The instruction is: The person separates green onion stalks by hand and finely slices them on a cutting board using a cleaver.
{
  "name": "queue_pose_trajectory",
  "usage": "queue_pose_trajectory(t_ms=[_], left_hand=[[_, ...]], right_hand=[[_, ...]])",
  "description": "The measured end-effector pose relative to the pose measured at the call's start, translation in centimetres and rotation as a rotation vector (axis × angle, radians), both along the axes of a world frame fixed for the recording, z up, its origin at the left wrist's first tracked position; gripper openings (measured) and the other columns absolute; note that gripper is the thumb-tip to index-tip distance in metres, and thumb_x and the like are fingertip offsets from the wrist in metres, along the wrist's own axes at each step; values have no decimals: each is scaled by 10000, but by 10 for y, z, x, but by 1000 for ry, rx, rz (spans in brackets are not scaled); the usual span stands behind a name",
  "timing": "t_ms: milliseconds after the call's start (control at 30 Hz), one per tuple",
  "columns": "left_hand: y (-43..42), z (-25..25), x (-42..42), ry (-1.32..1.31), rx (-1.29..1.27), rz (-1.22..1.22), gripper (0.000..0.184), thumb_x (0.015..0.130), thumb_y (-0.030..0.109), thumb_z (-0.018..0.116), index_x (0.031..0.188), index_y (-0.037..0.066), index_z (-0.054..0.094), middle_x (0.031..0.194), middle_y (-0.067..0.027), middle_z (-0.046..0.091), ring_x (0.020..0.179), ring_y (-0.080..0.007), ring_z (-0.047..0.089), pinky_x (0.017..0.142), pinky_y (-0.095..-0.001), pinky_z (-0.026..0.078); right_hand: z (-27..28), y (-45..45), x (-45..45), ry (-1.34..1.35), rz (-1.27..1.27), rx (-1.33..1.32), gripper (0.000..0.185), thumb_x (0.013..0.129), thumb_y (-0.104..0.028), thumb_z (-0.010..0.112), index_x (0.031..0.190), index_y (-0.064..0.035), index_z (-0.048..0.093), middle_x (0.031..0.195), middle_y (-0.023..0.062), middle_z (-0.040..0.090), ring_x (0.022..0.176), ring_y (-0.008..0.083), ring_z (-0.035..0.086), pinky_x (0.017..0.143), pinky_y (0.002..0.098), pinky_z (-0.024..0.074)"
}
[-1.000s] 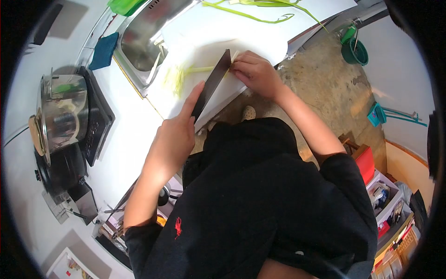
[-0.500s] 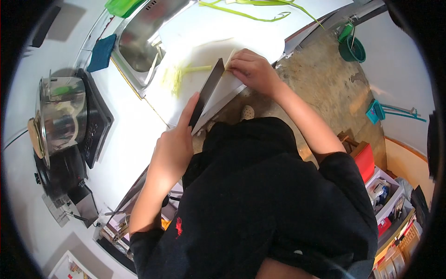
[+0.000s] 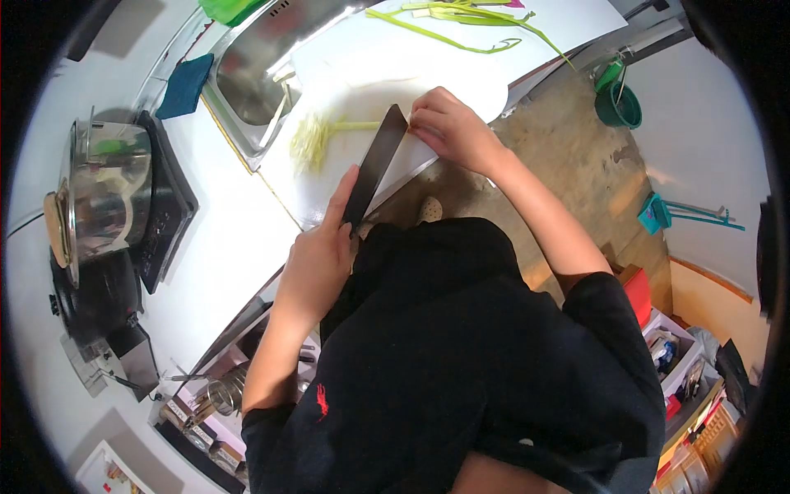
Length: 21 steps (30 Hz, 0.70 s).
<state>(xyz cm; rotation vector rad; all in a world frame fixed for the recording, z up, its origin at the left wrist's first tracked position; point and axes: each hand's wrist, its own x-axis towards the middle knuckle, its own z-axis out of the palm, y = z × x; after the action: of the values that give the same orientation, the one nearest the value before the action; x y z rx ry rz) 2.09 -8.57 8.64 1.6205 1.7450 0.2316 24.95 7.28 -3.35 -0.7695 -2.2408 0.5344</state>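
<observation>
My left hand [image 3: 317, 259] grips a broad dark-bladed knife [image 3: 378, 165], its index finger stretched along the blade. The blade slants up to the right, and its tip is close to my right fingertips. A pale green spring onion stalk [image 3: 354, 126] lies on the white cutting board [image 3: 448, 86]. One end fans out into a heap of thin shreds [image 3: 310, 146]; the other passes behind the blade. My right hand [image 3: 448, 128] is closed beside the tip, with fingers pinched at the stalk's end. Its fingers largely hide what they hold.
Long green leaves [image 3: 461, 37] lie beyond the board. A steel sink [image 3: 251, 82] with pale stalk scraps is at the upper left, near a blue cloth [image 3: 185, 86]. A steel pot [image 3: 115, 185] stands on a black cooker [image 3: 169, 206] at left. Green bucket [image 3: 617, 105] at right.
The pale piece that stuck up from my right fingers no longer shows. My right hand now sits closer to the knife tip. The view has shifted slightly.
</observation>
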Motion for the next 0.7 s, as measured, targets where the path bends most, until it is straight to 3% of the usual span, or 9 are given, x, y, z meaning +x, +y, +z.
queue_pose_trajectory(t_ms=[233,333,433,700], left_hand=[[-1,-3,-2,-65,-6,60,728,1006,44,508,1613,322,220,960,-328,694,925,-489,693,789,-519,516],[-1,-1,-2,-75,30,52,737,984,28,498,1607,290,204,788,-326,650,800,-519,650,714,-577,441],[1,7,-2,-58,-77,103,733,1014,59,507,1612,348,198,908,-320,692,908,-493,692,775,-538,507],[-7,-5,-3,-101,-1,80,736,1021,76,512,1611,354,172,852,-334,673,882,-512,678,751,-581,478]], right_hand=[[13,8,1,-84,41,-7,175,812,-48,759,970,-19,688,1014,94,637,1024,289,606,884,391,527],[15,12,1,-123,69,-9,185,806,-55,761,970,-16,683,996,100,636,1025,298,599,895,397,518],[19,14,0,-152,97,-22,191,804,-58,757,971,-16,674,982,105,632,1022,307,586,899,404,509],[28,21,-1,-233,151,-42,171,815,-61,744,961,-20,665,961,111,615,1006,314,567,884,415,498]])
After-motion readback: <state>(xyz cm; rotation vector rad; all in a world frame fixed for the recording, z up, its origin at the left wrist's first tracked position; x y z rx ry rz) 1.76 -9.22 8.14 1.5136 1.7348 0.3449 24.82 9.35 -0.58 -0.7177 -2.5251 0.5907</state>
